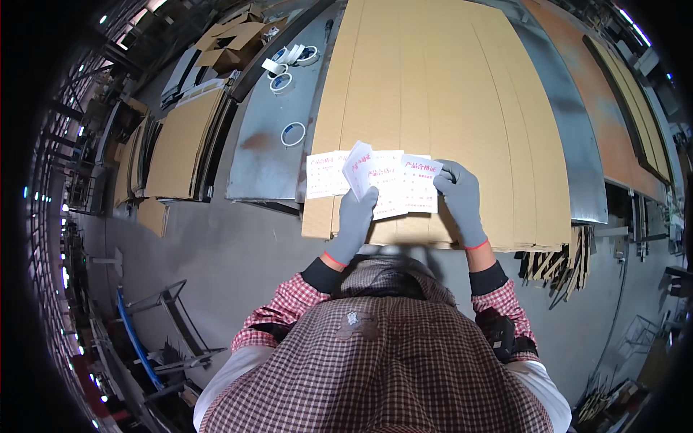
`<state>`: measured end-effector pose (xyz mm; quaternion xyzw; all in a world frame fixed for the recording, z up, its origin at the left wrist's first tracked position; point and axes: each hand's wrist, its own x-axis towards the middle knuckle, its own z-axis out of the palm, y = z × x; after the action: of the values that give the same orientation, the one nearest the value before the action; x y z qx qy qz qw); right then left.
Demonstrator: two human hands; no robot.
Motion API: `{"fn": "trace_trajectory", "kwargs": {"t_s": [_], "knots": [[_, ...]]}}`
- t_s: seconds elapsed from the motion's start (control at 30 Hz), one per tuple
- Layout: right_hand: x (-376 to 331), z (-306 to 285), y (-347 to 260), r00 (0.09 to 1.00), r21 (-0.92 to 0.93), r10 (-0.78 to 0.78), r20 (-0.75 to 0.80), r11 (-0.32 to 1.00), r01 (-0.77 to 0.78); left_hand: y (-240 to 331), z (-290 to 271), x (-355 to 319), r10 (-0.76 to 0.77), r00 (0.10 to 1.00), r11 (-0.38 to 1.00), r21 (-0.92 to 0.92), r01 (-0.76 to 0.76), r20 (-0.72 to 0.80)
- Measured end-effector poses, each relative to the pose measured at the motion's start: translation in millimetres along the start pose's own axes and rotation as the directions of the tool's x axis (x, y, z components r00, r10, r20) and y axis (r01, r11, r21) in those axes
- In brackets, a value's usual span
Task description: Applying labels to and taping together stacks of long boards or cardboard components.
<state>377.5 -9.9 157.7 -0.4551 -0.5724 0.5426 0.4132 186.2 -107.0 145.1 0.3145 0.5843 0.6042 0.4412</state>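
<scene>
My left hand [354,222], in a grey glove with a red cuff edge, grips a fanned bunch of white paper slips [382,193] with red headings. The thumb presses on their front. At the right, my gloved right hand [462,203] pinches the upper right edge of one white slip [420,189], which overlaps the bunch. More white slips [322,182] lie to the left, near the front left corner of a large stack of cardboard sheets [440,94]. Both hands are over the near end of that stack.
A grey metal table [263,119] at the left bears several tape rolls [283,84]. Folded cardboard [189,144] stands farther left. Beyond the stack's right side is an orange-brown board [577,94]. Cardboard strips [552,267] stick out below at right. A metal frame [177,317] stands lower left.
</scene>
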Motion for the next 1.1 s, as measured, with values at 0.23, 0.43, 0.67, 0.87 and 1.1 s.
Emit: {"fn": "trace_trajectory", "kwargs": {"t_s": [0.23,0.43,0.67,0.87,1.1], "knots": [[38.5,-72.9,22.1,1.000,-0.009,0.001,-0.013,1.000,-0.001,4.0,-5.8,-0.9,0.051,0.996,0.996,-0.066,-0.056,-0.067],[39.2,-58.6,50.4,0.926,-0.647,-0.335,-0.176,0.748,0.147,8.7,11.1,-11.7,0.024,0.997,0.998,-0.056,-0.028,-0.066],[-18.7,-21.1,-11.0,0.967,0.293,0.113,0.229,0.939,-0.179,15.3,53.0,-32.4,-0.021,0.996,0.993,0.115,0.030,-0.084],[-22.3,-19.8,19.7,0.953,0.204,-0.019,0.301,0.978,-0.045,1.9,49.3,-29.6,-0.107,0.993,0.987,0.117,0.111,-0.040],[1.6,-82.9,11.7,0.992,-0.256,-0.069,-0.105,0.966,0.041,-12.8,38.1,-10.2,-0.098,0.994,0.990,-0.110,0.093,-0.048]]}}
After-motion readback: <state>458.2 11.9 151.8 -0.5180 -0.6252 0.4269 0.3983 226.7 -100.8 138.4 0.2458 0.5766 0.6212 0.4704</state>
